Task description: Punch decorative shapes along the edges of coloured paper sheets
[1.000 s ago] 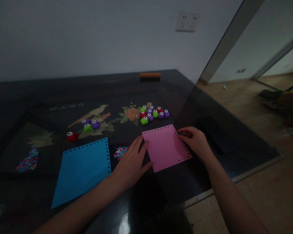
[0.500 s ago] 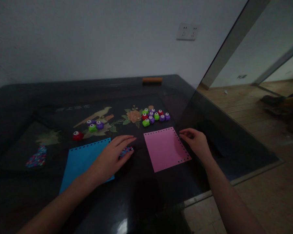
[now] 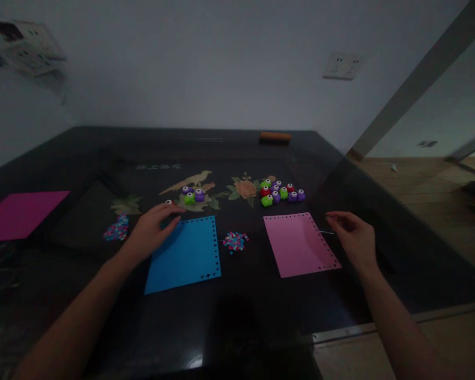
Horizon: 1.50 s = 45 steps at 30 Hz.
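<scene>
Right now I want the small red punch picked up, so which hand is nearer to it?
Left. The left hand reaches over the blue sheet's upper left corner, fingertips beside the red punch. The right hand hovers far off, beside the pink sheet.

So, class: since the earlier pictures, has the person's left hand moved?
Yes. The left hand went leftward, from the pink sheet across the confetti pile to the blue sheet's far left corner.

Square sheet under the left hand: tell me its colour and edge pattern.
Blue square paper sheet, with a row of small punched holes along its far, right and near-right edges; head view shows it best.
</scene>
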Motion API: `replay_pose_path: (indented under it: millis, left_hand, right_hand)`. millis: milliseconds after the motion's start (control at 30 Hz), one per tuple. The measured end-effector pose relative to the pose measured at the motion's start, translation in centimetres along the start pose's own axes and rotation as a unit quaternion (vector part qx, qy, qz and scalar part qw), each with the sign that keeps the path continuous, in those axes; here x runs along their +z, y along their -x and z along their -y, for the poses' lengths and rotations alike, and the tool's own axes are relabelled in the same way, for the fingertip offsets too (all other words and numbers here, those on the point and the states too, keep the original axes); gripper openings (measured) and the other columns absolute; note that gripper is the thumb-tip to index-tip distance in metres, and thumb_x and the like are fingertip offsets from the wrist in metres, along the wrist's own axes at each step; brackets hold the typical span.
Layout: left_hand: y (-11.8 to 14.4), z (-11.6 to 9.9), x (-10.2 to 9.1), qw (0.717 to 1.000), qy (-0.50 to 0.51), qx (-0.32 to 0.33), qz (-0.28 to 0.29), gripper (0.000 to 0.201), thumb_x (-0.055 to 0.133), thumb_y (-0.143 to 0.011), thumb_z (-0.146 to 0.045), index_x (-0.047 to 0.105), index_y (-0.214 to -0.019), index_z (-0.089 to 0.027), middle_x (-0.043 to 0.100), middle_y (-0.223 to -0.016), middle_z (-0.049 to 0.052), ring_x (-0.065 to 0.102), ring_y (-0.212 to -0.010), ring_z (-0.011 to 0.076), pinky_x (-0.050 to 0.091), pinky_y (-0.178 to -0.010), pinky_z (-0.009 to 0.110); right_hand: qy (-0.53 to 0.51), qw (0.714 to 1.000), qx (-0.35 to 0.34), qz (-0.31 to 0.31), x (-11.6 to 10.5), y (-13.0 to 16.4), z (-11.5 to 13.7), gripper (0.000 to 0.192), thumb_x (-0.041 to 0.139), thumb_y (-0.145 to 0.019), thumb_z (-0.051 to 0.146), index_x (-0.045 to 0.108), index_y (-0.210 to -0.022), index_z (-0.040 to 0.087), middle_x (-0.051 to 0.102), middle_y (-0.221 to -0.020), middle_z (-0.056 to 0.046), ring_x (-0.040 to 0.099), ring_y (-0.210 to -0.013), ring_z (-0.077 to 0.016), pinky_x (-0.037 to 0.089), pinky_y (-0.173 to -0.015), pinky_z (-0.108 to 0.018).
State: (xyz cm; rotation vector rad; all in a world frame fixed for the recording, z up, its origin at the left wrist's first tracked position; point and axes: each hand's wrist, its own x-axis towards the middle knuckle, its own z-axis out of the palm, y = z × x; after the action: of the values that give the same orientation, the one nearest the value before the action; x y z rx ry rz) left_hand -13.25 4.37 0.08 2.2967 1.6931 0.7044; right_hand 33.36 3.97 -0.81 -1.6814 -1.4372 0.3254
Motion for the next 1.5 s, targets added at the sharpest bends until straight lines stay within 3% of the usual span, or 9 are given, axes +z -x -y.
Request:
replay_pose_path:
  millis: [133,233,400,500,667,767,1100,1500]
  left_hand:
    - [0.2,0.5,-0.7,0.999,0.008,0.002,0.041,0.041,0.046,-0.087,-0.047,0.060,-0.111,-0.017,0.059,-0.113,0.010,0.055,-0.109,0.0246,0.041,-0.098,0.043]
    - [0.5,1.0,-1.0,0.996,0.010,-0.015,0.088,0.052,0.053,-0.080,-0.059,0.059,-0.111,-0.018,0.056,-0.117,0.011,0.052,-0.112,0.0271,0.040,-0.098,0.045]
    - [1.3,1.5,-1.1,0.992,-0.012,-0.032,0.121,0.063,0.062,-0.070,-0.064,0.056,-0.113,-0.019,0.055,-0.118,0.011,0.051,-0.113,0.0301,0.041,-0.096,0.046]
    - [1.5,1.6,-1.0,0.990,-0.029,-0.032,0.133,0.068,0.066,-0.068,-0.061,0.053,-0.120,-0.019,0.053,-0.122,0.013,0.049,-0.114,0.0317,0.040,-0.096,0.046]
    - [1.4,1.6,-1.0,0.986,-0.054,-0.028,0.155,0.075,0.070,-0.068,-0.054,0.048,-0.130,-0.018,0.050,-0.125,0.014,0.046,-0.116,0.0325,0.038,-0.097,0.045]
    - [1.2,1.8,-0.9,0.987,-0.052,-0.019,0.151,0.073,0.069,-0.068,-0.054,0.051,-0.129,-0.018,0.050,-0.122,0.013,0.047,-0.114,0.0318,0.039,-0.097,0.044]
    - [1.0,2.2,-0.8,0.986,-0.057,-0.023,0.157,0.073,0.066,-0.069,-0.059,0.054,-0.128,-0.018,0.051,-0.118,0.012,0.047,-0.110,0.0314,0.039,-0.095,0.045]
    - [0.9,1.1,-1.5,0.988,-0.057,-0.014,0.143,0.058,0.070,-0.067,-0.055,0.057,-0.112,-0.020,0.051,-0.119,0.011,0.046,-0.112,0.0325,0.039,-0.095,0.047]
  right_hand:
    - [0.010,0.997,-0.057,0.058,1.0,0.1,3.7,0.020,0.061,-0.078,0.034,0.068,-0.090,0.019,0.068,-0.088,-0.008,0.062,-0.080,-0.0225,0.048,-0.072,-0.036]
    - [0.002,0.980,-0.138,0.141,3.4,0.6,7.8,0.018,0.059,-0.081,0.030,0.068,-0.092,0.019,0.068,-0.090,-0.007,0.062,-0.082,-0.0218,0.048,-0.068,-0.034]
    - [0.036,0.907,-0.281,0.311,9.5,2.0,13.8,0.020,0.059,-0.083,0.018,0.066,-0.102,0.020,0.065,-0.101,-0.006,0.061,-0.090,-0.0195,0.049,-0.078,-0.033]
    - [0.083,0.872,-0.325,0.357,13.1,2.4,15.6,0.031,0.063,-0.082,0.020,0.063,-0.112,0.017,0.061,-0.113,-0.011,0.057,-0.105,-0.0235,0.046,-0.090,-0.037]
    - [0.133,0.839,-0.362,0.385,17.3,2.3,16.3,0.058,0.071,-0.076,0.038,0.056,-0.125,0.012,0.057,-0.114,-0.016,0.055,-0.106,-0.0294,0.047,-0.086,-0.041]
    - [0.148,0.834,-0.361,0.391,18.0,2.3,16.2,0.065,0.073,-0.073,0.042,0.054,-0.127,0.012,0.054,-0.116,-0.016,0.055,-0.105,-0.0297,0.048,-0.085,-0.040]
    - [0.127,0.837,-0.348,0.402,18.1,2.6,15.7,0.052,0.073,-0.074,0.038,0.060,-0.118,0.014,0.052,-0.116,-0.013,0.056,-0.101,-0.0269,0.048,-0.082,-0.038]
    - [0.094,0.852,-0.318,0.405,18.1,2.7,16.0,0.056,0.076,-0.070,0.033,0.051,-0.117,0.016,0.054,-0.117,-0.011,0.056,-0.103,-0.0264,0.046,-0.079,-0.035]
